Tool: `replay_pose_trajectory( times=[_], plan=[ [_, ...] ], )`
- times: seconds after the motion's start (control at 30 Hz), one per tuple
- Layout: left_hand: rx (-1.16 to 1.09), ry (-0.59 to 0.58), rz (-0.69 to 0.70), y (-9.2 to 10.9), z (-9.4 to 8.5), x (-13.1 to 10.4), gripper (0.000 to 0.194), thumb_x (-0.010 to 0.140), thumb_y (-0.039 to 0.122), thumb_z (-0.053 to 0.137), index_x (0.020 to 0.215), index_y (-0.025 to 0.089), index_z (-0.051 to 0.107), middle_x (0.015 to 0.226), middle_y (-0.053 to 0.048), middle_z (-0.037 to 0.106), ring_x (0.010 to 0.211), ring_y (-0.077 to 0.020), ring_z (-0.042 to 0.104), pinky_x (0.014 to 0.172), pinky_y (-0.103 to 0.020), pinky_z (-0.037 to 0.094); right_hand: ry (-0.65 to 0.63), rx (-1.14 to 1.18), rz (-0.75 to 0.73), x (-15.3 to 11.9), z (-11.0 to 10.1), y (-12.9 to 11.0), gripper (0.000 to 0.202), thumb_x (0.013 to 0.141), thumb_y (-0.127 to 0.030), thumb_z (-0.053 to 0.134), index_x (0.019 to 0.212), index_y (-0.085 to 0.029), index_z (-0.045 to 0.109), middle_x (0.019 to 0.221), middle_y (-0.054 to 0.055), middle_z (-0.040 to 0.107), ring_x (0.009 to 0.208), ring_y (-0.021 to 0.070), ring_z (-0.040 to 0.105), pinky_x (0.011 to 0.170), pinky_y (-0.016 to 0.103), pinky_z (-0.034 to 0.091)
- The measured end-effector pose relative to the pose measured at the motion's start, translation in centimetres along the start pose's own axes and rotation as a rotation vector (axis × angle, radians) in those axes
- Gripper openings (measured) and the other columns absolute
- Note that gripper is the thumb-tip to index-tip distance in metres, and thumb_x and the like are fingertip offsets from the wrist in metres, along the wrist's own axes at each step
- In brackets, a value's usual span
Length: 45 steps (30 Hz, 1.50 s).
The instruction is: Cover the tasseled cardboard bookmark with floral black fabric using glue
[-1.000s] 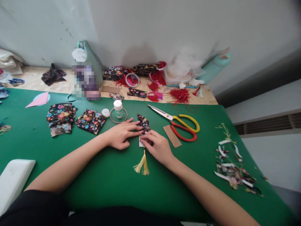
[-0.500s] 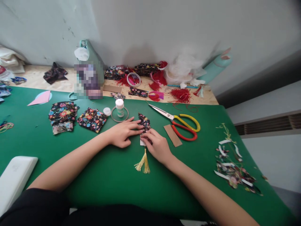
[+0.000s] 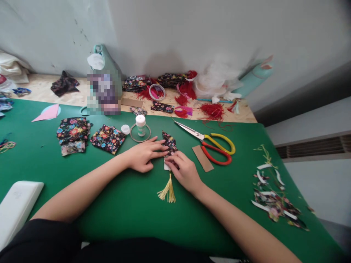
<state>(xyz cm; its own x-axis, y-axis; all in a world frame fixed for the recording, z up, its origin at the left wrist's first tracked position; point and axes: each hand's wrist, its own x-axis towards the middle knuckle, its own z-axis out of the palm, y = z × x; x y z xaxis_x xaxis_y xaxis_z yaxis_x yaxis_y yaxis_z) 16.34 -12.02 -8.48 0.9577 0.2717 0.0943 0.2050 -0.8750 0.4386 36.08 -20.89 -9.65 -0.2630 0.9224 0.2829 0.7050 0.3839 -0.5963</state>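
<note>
A strip of black floral fabric point(image 3: 169, 141) lies on the green mat, with a white card point(image 3: 166, 166) at its lower end. A yellow tassel point(image 3: 168, 190) hangs below the card. My left hand point(image 3: 142, 156) lies with fingers spread, its fingertips on the fabric's left edge. The fingers of my right hand point(image 3: 184, 168) are pinched together over the lower part of the fabric, beside the card, and partly cover it. Just behind my left hand, a small white-capped bottle point(image 3: 140, 126) stands inside a ring bangle point(image 3: 132, 136).
Scissors point(image 3: 216, 146) and a brown card strip point(image 3: 203, 158) lie right of my hands. Folded floral fabrics point(image 3: 108, 138) lie to the left. Scraps point(image 3: 275, 204) are at the far right, a white case point(image 3: 22, 204) at the left. Red tassels point(image 3: 212, 111) lie on the wooden back edge.
The whole view has shifted very slightly. Both hands keep the same places on the fabric.
</note>
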Motion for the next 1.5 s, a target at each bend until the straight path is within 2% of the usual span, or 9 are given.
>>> replay_pose_trajectory(
  times=[0.33, 0.67, 0.83, 0.97, 1.2, 1.5],
  plan=[
    [-0.006, 0.024, 0.004, 0.07, 0.09, -0.05, 0.069, 0.062, 0.015, 0.047, 0.13, 0.011, 0.047, 0.135, -0.014, 0.047, 0.136, -0.0287, 0.026, 0.113, -0.052, 0.015, 0.021, 0.022, -0.027, 0.08, -0.19, -0.06, 0.013, 0.088, -0.019, 0.05, 0.087, -0.017, 0.063, 0.078, 0.004, 0.056, 0.072, 0.0151, 0.058, 0.067, 0.026, 0.048],
    [-0.009, 0.014, 0.002, 0.01, -0.02, 0.03, 0.069, 0.061, 0.014, 0.047, 0.13, 0.014, 0.046, 0.136, -0.014, 0.046, 0.136, -0.0295, 0.027, 0.112, -0.054, 0.016, -0.046, -0.139, -0.047, 0.19, -0.14, -0.19, 0.016, 0.09, -0.018, 0.045, 0.087, -0.016, 0.061, 0.08, 0.006, 0.057, 0.072, 0.017, 0.059, 0.063, 0.026, 0.048],
    [-0.01, 0.017, 0.0, -0.01, 0.04, 0.04, 0.07, 0.061, 0.014, 0.047, 0.13, 0.013, 0.047, 0.135, -0.014, 0.047, 0.136, -0.0294, 0.028, 0.112, -0.054, 0.016, -0.085, -0.1, -0.059, 0.33, -0.04, 0.03, 0.014, 0.089, -0.016, 0.044, 0.084, -0.016, 0.057, 0.08, 0.006, 0.056, 0.073, 0.0173, 0.057, 0.065, 0.027, 0.048],
    [-0.018, 0.021, -0.002, 0.05, 0.07, 0.01, 0.07, 0.061, 0.014, 0.046, 0.13, 0.014, 0.047, 0.136, -0.013, 0.046, 0.136, -0.0287, 0.027, 0.112, -0.053, 0.015, -0.07, -0.095, -0.093, 0.21, 0.01, 0.15, 0.015, 0.09, -0.015, 0.042, 0.083, -0.017, 0.055, 0.079, 0.006, 0.054, 0.071, 0.0173, 0.055, 0.065, 0.028, 0.047],
    [-0.021, 0.024, -0.007, 0.08, 0.09, -0.05, 0.07, 0.061, 0.015, 0.047, 0.131, 0.014, 0.046, 0.135, -0.014, 0.047, 0.136, -0.0289, 0.026, 0.112, -0.053, 0.016, -0.048, 0.046, -0.013, 0.1, -0.37, 0.23, 0.009, 0.088, -0.016, 0.047, 0.085, -0.019, 0.055, 0.08, 0.004, 0.053, 0.07, 0.015, 0.055, 0.061, 0.025, 0.045],
    [-0.029, 0.011, -0.004, 0.13, 0.03, -0.01, 0.069, 0.062, 0.014, 0.048, 0.131, 0.013, 0.046, 0.136, -0.015, 0.046, 0.136, -0.0305, 0.027, 0.112, -0.054, 0.016, -0.081, -0.056, -0.04, 0.53, -0.51, 0.14, 0.012, 0.09, -0.019, 0.046, 0.086, -0.018, 0.057, 0.081, 0.004, 0.055, 0.071, 0.0147, 0.057, 0.063, 0.025, 0.046]
  ],
)
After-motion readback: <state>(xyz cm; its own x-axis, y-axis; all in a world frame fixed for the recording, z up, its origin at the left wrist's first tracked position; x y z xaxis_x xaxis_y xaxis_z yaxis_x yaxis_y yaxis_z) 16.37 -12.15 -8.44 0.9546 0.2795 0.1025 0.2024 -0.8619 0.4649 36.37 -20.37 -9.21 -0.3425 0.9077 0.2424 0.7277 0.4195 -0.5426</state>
